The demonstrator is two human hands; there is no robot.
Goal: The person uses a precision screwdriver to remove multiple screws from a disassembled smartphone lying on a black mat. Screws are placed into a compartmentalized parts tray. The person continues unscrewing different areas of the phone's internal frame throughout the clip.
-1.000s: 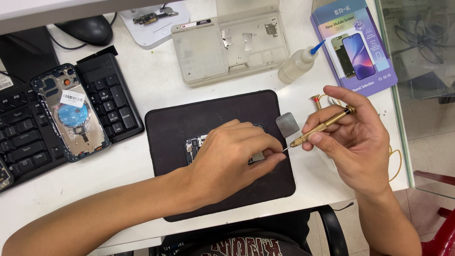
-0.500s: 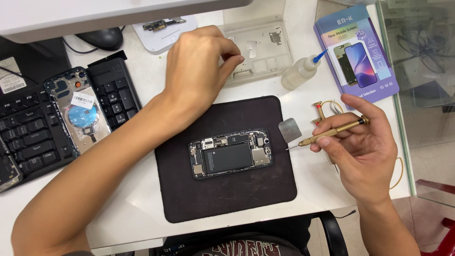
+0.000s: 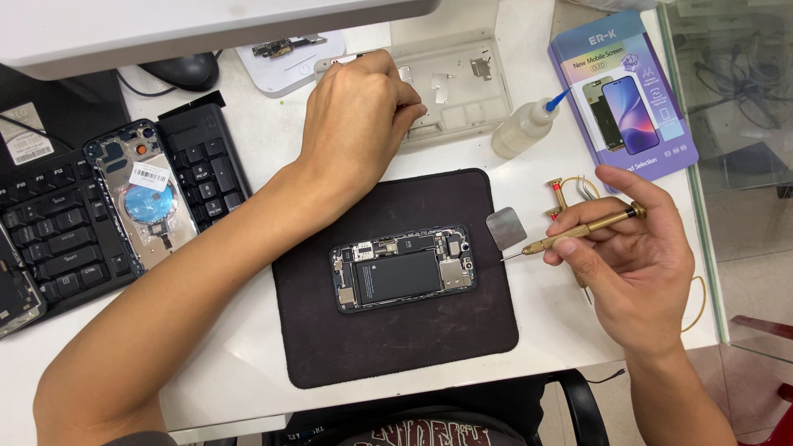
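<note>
Reaching across the desk, the left hand (image 3: 357, 116) rests curled over the near edge of a pale plastic parts tray (image 3: 462, 91), fingertips tucked down into one of its compartments; whether anything is pinched between them cannot be told. Right hand (image 3: 632, 256) holds a slim brass screwdriver (image 3: 578, 231) in a narrow pinch of thumb and forefinger, tip pointing left and hovering just off the right edge of the black work mat (image 3: 396, 330). Opened phone (image 3: 404, 268) lies flat near the centre of that mat, battery and boards exposed, untouched by either hand. Small grey metal plate (image 3: 505, 228) sits at the mat's upper right corner, just beside the screwdriver tip. White squeeze bottle with blue nozzle (image 3: 524, 128) lies between the tray and a purple screen box (image 3: 624, 91). Far left: phone back housing (image 3: 140, 194) lying on a black keyboard (image 3: 58, 231).
</note>
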